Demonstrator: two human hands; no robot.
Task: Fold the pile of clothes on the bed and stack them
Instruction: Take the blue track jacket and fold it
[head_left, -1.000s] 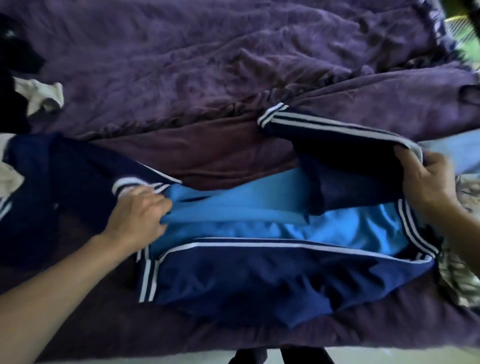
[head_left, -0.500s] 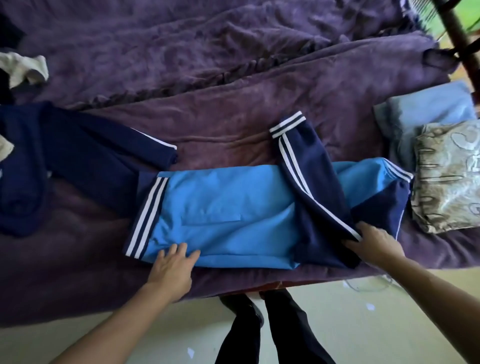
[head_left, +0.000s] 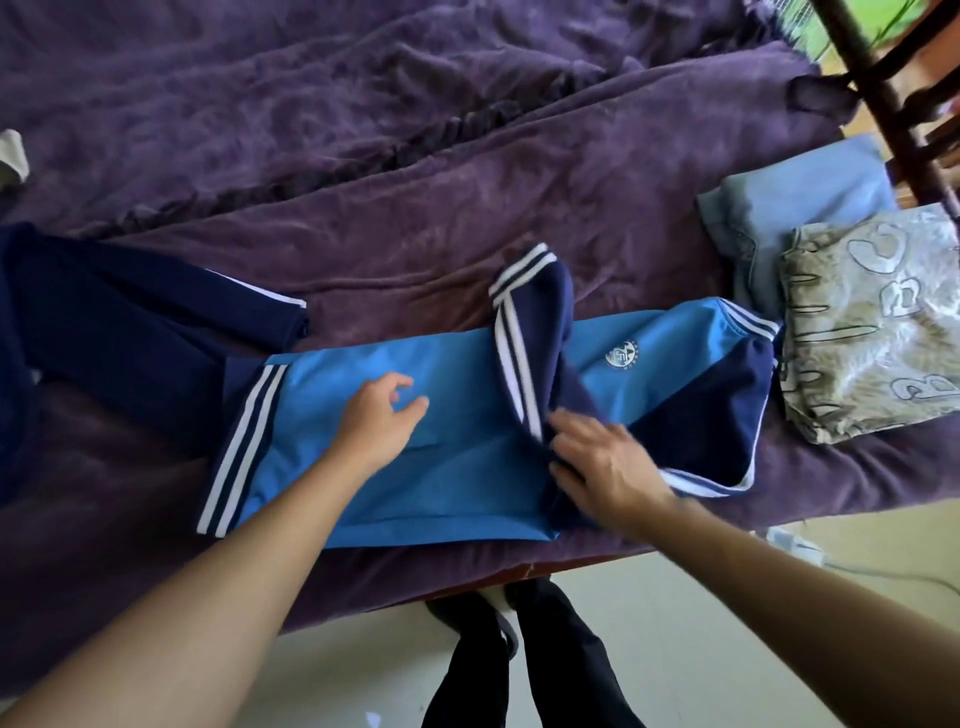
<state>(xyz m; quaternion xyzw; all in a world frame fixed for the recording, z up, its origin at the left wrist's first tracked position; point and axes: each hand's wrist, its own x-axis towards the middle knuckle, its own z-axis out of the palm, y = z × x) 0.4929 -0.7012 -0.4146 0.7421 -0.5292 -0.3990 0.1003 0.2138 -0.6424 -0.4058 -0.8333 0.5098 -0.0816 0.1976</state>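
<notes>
Over the jacket (head_left: 457, 493), left fingers (head_left: 413, 409) hang relaxed; right fingers (head_left: 587, 428) touch its sleeve (head_left: 556, 312).

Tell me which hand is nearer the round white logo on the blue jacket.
Right. The right hand lies just below the logo, on the folded sleeve; the left hand is farther off, toward the hem.

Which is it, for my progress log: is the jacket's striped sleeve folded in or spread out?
Folded in: the sleeve lies across the light-blue jacket, right hand on it.
</notes>
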